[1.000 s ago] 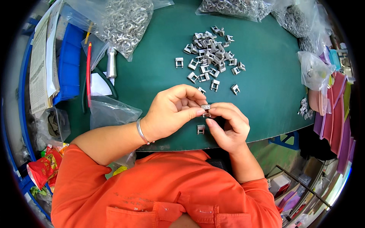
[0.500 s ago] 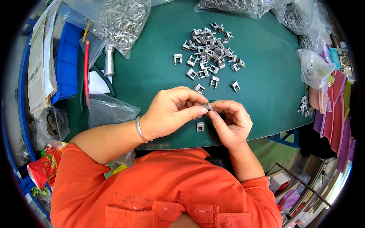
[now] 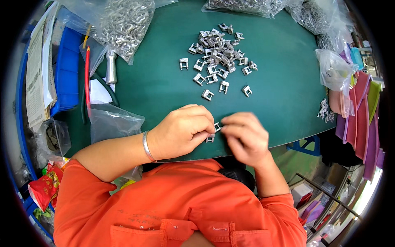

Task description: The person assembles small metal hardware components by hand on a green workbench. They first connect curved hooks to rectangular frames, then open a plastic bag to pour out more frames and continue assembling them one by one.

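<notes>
My left hand (image 3: 187, 131), with a silver bangle (image 3: 148, 147) at the wrist, is closed with its fingertips pinched at a small U-shaped metal buckle part (image 3: 217, 126). Partly hidden by those fingers, a second buckle part (image 3: 210, 138) lies on the green tabletop near its front edge. Just right of the pinched part is my right hand (image 3: 248, 138), fingers bent and smeared by motion, so whether it grips anything does not show. Beyond both hands a loose pile of the same buckle parts (image 3: 218, 51) is spread on the table, with several single ones around it.
Clear bags of metal pieces (image 3: 125, 29) lie along the far edge. At left are a blue bin (image 3: 68, 70), a red pencil-like stick (image 3: 87, 78), a metal-handled tool (image 3: 111, 68) and an empty plastic bag (image 3: 113, 121). Coloured strips (image 3: 362, 115) hang at right.
My hands have come apart: the right has pulled slightly away and blurs, while the left has moved a little left and down. The buckle part between them now shows more fully.
</notes>
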The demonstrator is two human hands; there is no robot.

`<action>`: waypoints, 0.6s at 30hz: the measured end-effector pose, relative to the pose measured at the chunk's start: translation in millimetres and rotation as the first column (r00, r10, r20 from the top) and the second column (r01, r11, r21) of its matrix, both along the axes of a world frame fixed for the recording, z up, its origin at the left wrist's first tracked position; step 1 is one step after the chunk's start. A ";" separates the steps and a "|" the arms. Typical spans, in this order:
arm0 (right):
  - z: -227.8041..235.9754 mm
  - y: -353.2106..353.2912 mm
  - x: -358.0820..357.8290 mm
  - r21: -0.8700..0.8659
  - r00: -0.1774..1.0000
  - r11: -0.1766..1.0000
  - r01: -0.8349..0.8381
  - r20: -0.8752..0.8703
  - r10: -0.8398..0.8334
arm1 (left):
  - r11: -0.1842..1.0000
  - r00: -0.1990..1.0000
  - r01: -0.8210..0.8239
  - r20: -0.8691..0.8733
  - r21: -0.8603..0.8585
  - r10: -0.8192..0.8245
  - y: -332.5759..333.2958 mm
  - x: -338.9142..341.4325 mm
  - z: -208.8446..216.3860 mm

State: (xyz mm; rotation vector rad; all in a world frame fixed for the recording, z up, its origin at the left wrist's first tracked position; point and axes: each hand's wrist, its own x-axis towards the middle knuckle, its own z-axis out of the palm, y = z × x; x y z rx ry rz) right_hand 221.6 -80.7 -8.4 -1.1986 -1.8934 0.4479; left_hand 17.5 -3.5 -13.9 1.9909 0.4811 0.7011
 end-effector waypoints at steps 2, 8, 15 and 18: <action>-0.9 4.5 10.6 0.052 0.953 0.961 0.271 0.126 -0.276 | 0.999 1.000 -0.014 -0.012 -0.043 0.014 1.4 0.1 0.0; -5.4 27.3 17.0 0.045 0.866 0.915 0.401 0.307 -0.395 | 0.949 0.992 -0.125 -0.047 -0.290 0.116 2.9 -0.4 8.5; 4.0 24.3 -18.5 -0.032 0.996 0.998 0.059 -0.058 -0.061 | 0.928 0.991 -0.121 0.003 -0.354 0.130 6.0 -0.8 4.3; 2.2 21.1 -28.7 -0.124 0.952 0.983 0.136 -0.258 -0.164 | 0.824 0.989 -0.086 0.055 -0.561 0.140 5.2 -0.5 -3.2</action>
